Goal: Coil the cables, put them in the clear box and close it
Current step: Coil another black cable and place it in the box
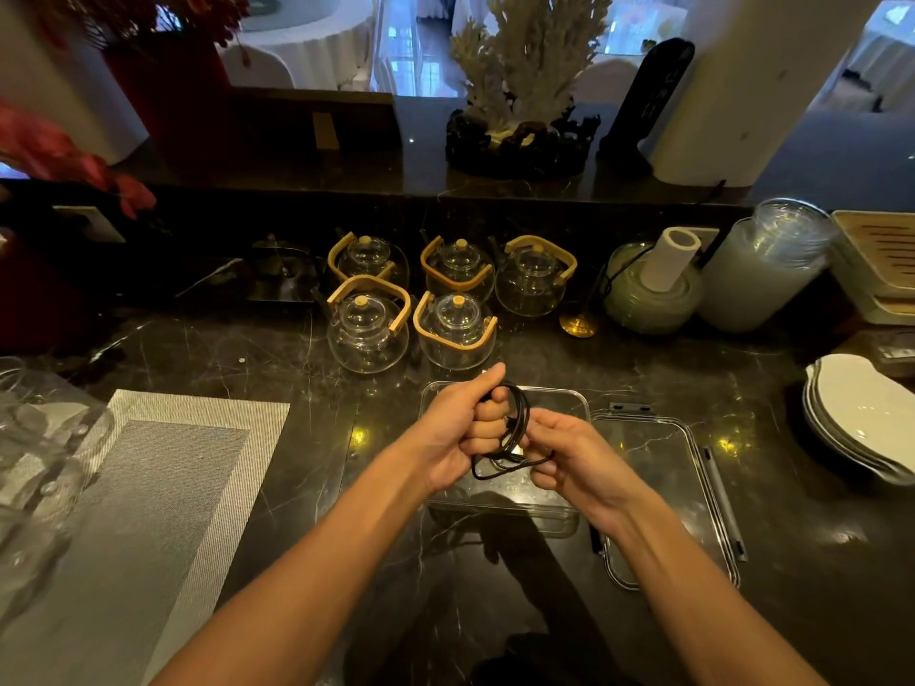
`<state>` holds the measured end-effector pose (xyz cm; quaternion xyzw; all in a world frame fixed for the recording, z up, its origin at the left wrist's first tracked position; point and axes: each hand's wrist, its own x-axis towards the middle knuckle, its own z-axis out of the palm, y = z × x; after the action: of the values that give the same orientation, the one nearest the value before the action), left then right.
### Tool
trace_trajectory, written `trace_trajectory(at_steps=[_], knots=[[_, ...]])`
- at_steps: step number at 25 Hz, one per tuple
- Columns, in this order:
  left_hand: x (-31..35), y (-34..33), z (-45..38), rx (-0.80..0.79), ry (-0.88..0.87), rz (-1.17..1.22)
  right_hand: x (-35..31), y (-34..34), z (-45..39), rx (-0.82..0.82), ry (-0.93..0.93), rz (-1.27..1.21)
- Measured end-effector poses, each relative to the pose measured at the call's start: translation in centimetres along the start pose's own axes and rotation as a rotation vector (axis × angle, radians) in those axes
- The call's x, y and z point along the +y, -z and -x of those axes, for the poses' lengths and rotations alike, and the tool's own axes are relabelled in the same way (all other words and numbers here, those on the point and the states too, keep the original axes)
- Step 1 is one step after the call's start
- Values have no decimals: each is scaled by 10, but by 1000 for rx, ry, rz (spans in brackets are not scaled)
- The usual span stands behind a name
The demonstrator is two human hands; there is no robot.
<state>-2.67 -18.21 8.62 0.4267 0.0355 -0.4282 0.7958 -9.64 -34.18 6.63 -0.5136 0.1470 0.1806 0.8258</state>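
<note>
A thin black cable [517, 428] is wound into a small loop between my two hands, held above the clear box [569, 398]. My left hand [460, 428] is closed around the top of the coil with the thumb pointing up. My right hand [569, 455] pinches the lower strands, where a loose loop hangs down. The box sits open on the dark marble counter, mostly hidden under my hands. Its clear lid [658, 467] with dark clips lies flat just right of the box.
Several glass teapots [366, 334] with wooden handles stand right behind the box. A grey woven placemat [148, 492] lies left, with glassware [34, 453] at the left edge. Stacked white plates [861, 418] sit right; jars [762, 274] and a paper roll [668, 259] stand back right.
</note>
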Motion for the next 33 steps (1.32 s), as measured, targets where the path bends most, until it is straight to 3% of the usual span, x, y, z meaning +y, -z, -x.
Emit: trace_trajectory(at_steps=[4,7,12,16,26,28,31,33], knots=[[-3,-2,2,89,-42,-64,8,-2,-8,-79,42,-172],[-9,-3,-1,235,-88,-164,13,-7,-12,-30,127,-114],[-20,-2,-10,443,-135,-337,12,-30,-11,125,193,312],[-24,-2,-11,489,-102,-330,14,-45,-14,396,210,719],[-23,8,-17,428,-69,-164,28,-34,-18,692,868,1464],[-26,8,-19,404,-45,-110,25,-39,-17,664,880,1317],[-33,16,-18,341,12,-62,-4,-44,-11,570,705,568],[-33,26,-15,302,53,79,-25,-38,-4,523,598,232]])
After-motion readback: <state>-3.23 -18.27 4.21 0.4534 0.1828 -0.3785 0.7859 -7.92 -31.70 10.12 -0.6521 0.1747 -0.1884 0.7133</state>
